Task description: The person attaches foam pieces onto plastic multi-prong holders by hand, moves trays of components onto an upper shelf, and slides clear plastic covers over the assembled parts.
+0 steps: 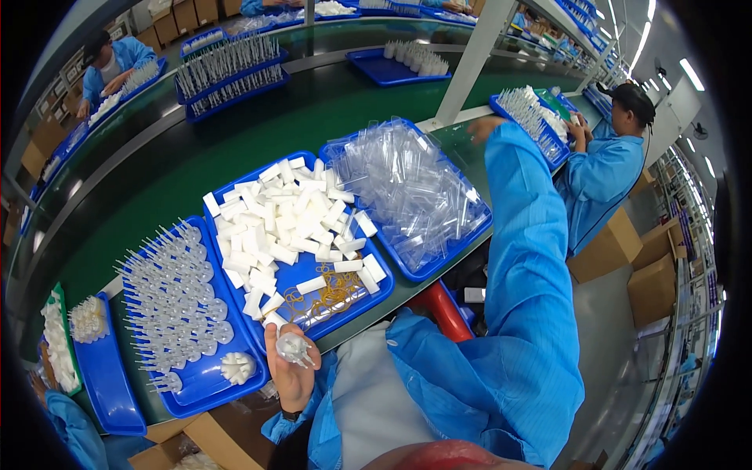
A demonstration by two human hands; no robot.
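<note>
My left hand (288, 377) is held low in front of me, its fingers curled round a clear plastic part (295, 348) with a round end and short prongs. It is just below the tray of white blocks (286, 211). My right arm stretches far forward, and my right hand (486, 128) is by the grey post, past the tray of clear plastic pieces (411, 192). Its fingers are small and blurred, and whatever they hold does not show. Yellow rubber bands (335, 288) lie among the white blocks.
At left, a blue tray (227, 392) holds rows of clear parts with upright stems and a white ribbed piece (237, 367). A green belt (321, 106) runs behind, carrying more trays. A co-worker (607, 164) stands at right. Cardboard boxes (654, 290) stand on the floor.
</note>
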